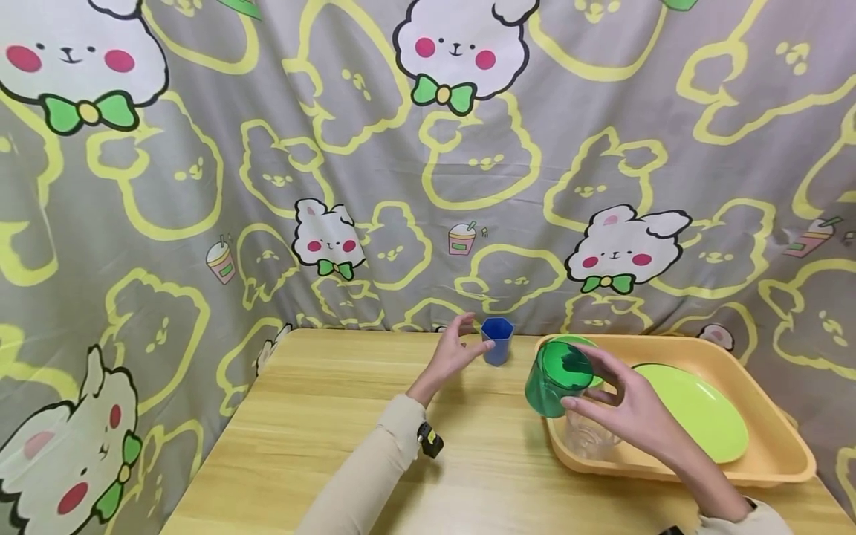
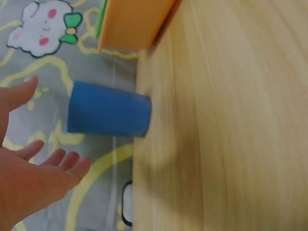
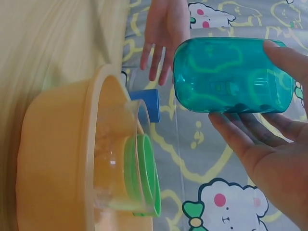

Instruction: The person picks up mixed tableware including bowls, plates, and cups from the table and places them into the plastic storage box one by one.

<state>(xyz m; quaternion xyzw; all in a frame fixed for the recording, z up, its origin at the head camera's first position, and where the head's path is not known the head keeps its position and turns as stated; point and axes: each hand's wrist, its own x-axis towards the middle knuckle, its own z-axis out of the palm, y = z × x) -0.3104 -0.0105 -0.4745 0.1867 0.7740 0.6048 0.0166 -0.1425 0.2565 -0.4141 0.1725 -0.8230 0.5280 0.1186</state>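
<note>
My right hand [image 1: 635,412] grips a translucent green cup [image 1: 545,390] between thumb and fingers, raised over the left end of an orange tray. In the right wrist view the green cup [image 3: 226,77] lies sideways across the picture, thumb on one side and fingers on the other. On the wooden table near the back edge stands a small blue six-sided cup [image 1: 497,351]. Beside it on the left is my left hand [image 1: 449,358], its thumb and fingers spread wide. The left wrist view shows a gap between that hand [image 2: 41,175] and the blue cup [image 2: 109,109].
The orange tray [image 1: 675,471] fills the table's right side. Inside it are a lime-green plate [image 1: 709,416], a clear cup [image 1: 585,440] and a green rimmed piece [image 3: 144,168]. A patterned curtain [image 1: 374,245] hangs right behind the table [image 1: 348,394].
</note>
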